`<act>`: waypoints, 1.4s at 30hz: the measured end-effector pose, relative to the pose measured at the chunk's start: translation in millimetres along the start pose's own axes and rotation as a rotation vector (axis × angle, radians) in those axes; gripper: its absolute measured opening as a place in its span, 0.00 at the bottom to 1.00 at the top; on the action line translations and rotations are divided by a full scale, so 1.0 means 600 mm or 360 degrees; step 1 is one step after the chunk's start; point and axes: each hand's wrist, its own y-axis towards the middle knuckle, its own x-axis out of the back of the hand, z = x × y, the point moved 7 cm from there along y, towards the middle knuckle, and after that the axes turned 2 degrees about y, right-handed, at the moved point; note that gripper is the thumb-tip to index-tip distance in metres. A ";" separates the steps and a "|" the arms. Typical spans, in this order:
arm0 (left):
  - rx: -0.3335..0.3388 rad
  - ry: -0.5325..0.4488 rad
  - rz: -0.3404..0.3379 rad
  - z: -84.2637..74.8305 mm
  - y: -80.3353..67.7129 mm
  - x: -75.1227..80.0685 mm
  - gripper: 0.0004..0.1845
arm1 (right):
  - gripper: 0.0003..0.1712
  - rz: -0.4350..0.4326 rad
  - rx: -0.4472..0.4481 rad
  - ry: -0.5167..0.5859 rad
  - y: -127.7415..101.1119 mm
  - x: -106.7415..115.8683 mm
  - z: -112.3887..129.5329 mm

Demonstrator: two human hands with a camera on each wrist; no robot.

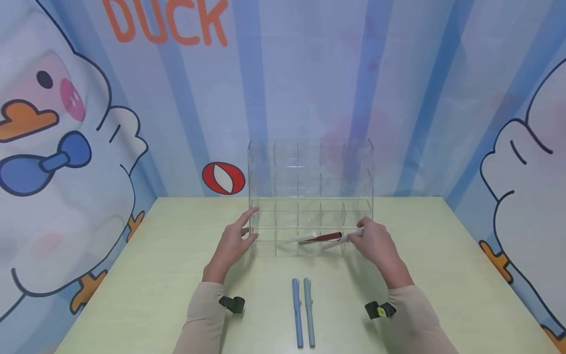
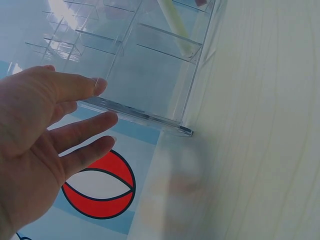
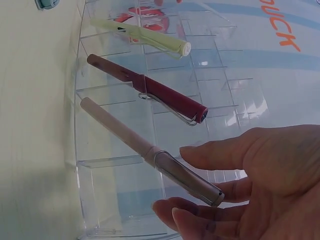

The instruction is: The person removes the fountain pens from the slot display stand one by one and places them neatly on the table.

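Note:
A transparent acrylic organizer [image 1: 309,199] with several compartments stands on the table. My left hand [image 1: 233,243] is at its left side, fingers spread and fingertips right at the side panel [image 2: 135,111]. At the front right, my right hand [image 1: 376,242] has its thumb and fingers loosely around the cap end of a pale pink pen [image 3: 125,132]. That pen leans in a front compartment. Beside it, a dark red pen [image 3: 170,97] and a pale yellow-green pen [image 3: 150,37] lean in neighbouring compartments, their clipped caps raised towards the front.
A blue pen [image 1: 297,312] and a grey-green pen [image 1: 309,312] lie side by side on the light wooden table [image 1: 146,295], in front of the organizer between my forearms. Behind the table hangs a striped blue backdrop [image 1: 305,73] with cartoon ducks.

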 end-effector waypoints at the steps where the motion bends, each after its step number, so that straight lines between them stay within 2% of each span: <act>1: 0.0000 0.0001 0.0001 0.000 0.000 0.000 0.38 | 0.24 0.0003 0.0002 0.0003 0.000 0.000 0.000; 23: -0.0067 -0.0006 -0.0002 -0.005 0.001 0.000 0.39 | 0.21 0.0034 -0.0020 -0.0001 0.008 -0.017 -0.012; 34: -0.0048 0.0002 0.0000 -0.005 0.001 0.001 0.40 | 0.20 0.0031 0.0021 0.0080 0.012 -0.019 -0.008; 42: -0.0035 -0.0009 0.0003 -0.003 0.001 0.001 0.40 | 0.22 -0.0006 0.0050 0.0126 0.013 -0.013 -0.005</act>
